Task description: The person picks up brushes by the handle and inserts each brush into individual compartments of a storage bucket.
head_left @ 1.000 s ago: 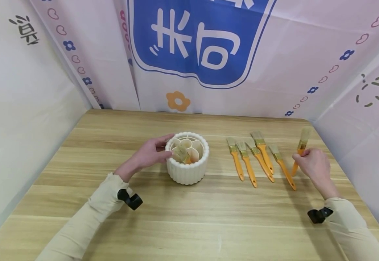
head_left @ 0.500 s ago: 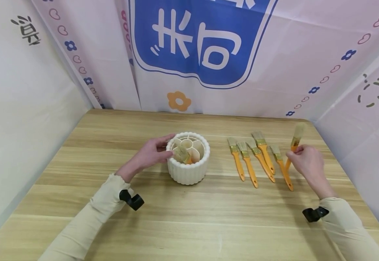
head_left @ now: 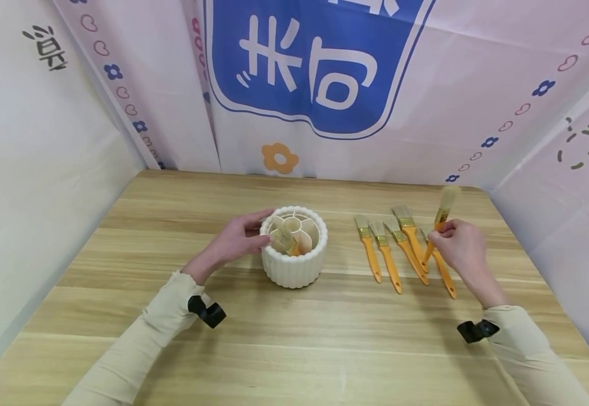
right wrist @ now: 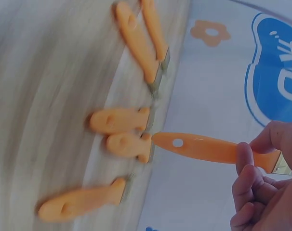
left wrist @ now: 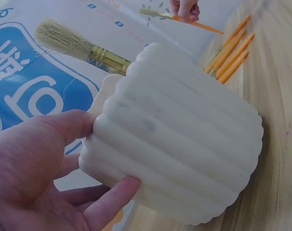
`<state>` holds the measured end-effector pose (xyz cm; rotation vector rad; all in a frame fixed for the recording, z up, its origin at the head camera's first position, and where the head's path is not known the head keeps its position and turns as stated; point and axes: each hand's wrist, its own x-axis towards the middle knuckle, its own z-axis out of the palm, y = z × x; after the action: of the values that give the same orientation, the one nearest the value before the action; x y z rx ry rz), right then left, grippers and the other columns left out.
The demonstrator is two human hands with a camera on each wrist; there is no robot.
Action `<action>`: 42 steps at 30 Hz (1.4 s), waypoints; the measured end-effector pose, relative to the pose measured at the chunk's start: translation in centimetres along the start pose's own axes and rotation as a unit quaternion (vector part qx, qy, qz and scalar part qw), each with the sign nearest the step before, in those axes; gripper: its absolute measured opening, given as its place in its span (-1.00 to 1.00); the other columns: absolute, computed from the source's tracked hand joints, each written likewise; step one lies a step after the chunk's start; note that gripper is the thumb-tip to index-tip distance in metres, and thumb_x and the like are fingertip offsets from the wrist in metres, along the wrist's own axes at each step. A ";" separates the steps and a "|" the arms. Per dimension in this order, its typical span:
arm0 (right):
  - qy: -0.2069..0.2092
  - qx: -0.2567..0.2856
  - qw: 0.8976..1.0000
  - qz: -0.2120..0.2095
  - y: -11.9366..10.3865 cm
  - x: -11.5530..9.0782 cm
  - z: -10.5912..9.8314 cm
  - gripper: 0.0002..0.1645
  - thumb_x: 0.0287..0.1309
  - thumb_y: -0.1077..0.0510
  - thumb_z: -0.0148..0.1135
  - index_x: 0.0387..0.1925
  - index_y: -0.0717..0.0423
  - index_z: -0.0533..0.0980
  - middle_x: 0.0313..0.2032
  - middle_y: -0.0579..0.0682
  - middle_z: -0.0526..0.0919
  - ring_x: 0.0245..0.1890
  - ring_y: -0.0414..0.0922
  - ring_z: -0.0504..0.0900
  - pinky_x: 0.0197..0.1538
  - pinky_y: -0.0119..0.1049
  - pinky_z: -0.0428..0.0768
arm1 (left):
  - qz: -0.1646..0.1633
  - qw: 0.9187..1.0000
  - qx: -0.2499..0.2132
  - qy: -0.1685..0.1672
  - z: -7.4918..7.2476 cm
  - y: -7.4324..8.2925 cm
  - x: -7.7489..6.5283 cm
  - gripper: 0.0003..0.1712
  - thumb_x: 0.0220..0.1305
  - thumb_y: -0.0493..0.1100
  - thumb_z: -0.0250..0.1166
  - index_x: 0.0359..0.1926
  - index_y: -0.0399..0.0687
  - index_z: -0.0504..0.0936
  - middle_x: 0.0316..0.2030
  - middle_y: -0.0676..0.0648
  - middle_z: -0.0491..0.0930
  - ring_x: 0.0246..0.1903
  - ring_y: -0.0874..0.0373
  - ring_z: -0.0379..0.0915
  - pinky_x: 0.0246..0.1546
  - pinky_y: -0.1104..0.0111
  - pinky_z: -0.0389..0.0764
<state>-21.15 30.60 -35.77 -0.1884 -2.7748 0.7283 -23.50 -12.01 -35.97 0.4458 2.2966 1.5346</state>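
Observation:
In the head view, my right hand (head_left: 460,248) pinches the orange handle of a paintbrush (head_left: 442,217) and holds it bristles-up above the loose brushes. The right wrist view shows thumb and fingers on that paintbrush's handle (right wrist: 204,147), close to the metal ferrule. My left hand (head_left: 234,242) grips the left side of a white ribbed pot (head_left: 294,270), fingers spread along its rim and wall. Petal-shaped dividers surround a round centre inside the pot. Another paintbrush (left wrist: 64,41) stands tilted in it, its bristles above the rim in the left wrist view.
Several orange-handled paintbrushes (head_left: 389,262) lie side by side on the wooden table (head_left: 294,349), right of the pot, bristles pointing away. Two handles touch or overlap. A printed cloth (head_left: 416,146) hangs behind the table, with white walls at both sides.
My right hand has moved left with the upright paintbrush, from right of the loose brushes to over the rightmost ones. The left hand and pot have stayed in place.

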 end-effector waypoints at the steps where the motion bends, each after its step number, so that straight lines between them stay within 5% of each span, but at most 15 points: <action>1: -0.001 0.002 1.000 -0.002 -0.2 0.0 0.1 -0.66 0.06 0.11 0.09 -0.34 0.37 0.54 -0.44 0.27 0.67 -0.57 -0.08 0.55 -0.51 -0.41 0.41 | 0.002 1.000 -0.001 0.000 0.0 -0.1 0.0 -0.23 0.24 -0.26 0.17 0.43 -0.02 0.08 0.23 -0.35 0.36 0.07 -0.08 0.45 -0.05 0.10 0.63; 42: -0.043 0.097 0.989 -0.105 -10.3 -0.8 2.9 -0.80 0.05 0.20 0.08 -0.36 0.27 0.53 -0.49 0.14 0.64 -0.54 -0.08 0.53 -0.43 -0.37 0.48 | -0.009 1.000 0.002 0.010 0.2 0.1 0.0 -0.23 0.23 -0.26 0.18 0.43 0.01 0.10 0.22 -0.33 0.38 0.04 -0.07 0.47 -0.04 0.05 0.62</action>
<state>-21.78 20.13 -33.26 0.1739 -2.7260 0.9619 -23.41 -11.79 -35.96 0.4120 2.3130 1.5332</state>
